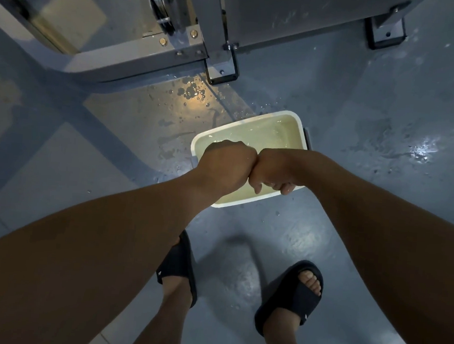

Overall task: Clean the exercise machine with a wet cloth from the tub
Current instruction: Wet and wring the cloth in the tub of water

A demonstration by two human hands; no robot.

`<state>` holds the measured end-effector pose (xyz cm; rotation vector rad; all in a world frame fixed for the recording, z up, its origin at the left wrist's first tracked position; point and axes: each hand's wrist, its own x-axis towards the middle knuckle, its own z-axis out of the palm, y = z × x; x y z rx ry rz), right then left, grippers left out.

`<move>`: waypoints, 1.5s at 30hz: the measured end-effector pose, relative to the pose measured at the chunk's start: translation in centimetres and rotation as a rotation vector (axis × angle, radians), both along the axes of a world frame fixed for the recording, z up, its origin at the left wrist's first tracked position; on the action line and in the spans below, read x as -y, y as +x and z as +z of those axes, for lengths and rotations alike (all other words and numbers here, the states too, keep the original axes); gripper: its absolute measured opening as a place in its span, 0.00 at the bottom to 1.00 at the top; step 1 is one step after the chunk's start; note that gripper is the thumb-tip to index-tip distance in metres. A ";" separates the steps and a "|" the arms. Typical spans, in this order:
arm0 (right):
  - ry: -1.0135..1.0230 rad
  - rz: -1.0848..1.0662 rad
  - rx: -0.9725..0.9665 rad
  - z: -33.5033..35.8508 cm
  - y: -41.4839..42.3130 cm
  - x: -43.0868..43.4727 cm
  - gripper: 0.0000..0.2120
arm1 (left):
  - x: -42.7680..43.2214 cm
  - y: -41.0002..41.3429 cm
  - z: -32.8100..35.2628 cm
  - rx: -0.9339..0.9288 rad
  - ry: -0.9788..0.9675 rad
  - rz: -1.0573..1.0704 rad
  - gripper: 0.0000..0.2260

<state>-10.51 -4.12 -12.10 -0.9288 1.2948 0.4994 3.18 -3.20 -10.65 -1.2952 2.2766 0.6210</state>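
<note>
A white rectangular tub (251,118) of cloudy water stands on the floor in front of my feet. My left hand (226,166) and my right hand (271,172) hover over the tub, fists clenched and pressed knuckle to knuckle. Both fists look wet, and the fingers of the right one curl underneath. The cloth stays hidden inside the two fists. The grey metal base of the exercise machine (137,55) lies just beyond the tub, with bolts, a cable and black foot brackets.
Water drops and a small puddle (191,91) wet the blue-grey floor between the machine and the tub. More wet patches shine at the right (420,151). My feet in black sandals (177,265) (292,292) stand close behind the tub.
</note>
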 end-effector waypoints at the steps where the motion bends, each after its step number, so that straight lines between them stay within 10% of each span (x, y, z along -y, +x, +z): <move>1: -0.003 -0.025 0.010 -0.1 0.1 -0.2 0.14 | 0.0 0.0 -0.2 -0.003 -0.001 -0.003 0.03; 7: -0.860 0.314 -0.113 -1.4 -1.2 -3.1 0.11 | 1.9 1.2 -0.8 -0.139 0.481 0.170 0.12; 12: -1.265 0.340 -0.035 -0.3 -3.2 -4.0 0.08 | 3.4 2.6 2.0 -0.494 1.347 0.877 0.14; 20: -1.561 0.403 0.170 0.2 -1.0 -2.8 0.05 | 2.6 1.3 1.5 -0.267 1.681 0.851 0.16; 35: -0.782 0.524 -0.088 0.6 -0.4 -0.6 0.06 | 1.1 -1.1 0.3 -0.008 0.363 0.247 0.06; 45: -0.463 0.391 -0.094 0.3 -0.1 -0.6 0.10 | 0.0 -1.4 -0.2 0.044 0.068 0.080 0.03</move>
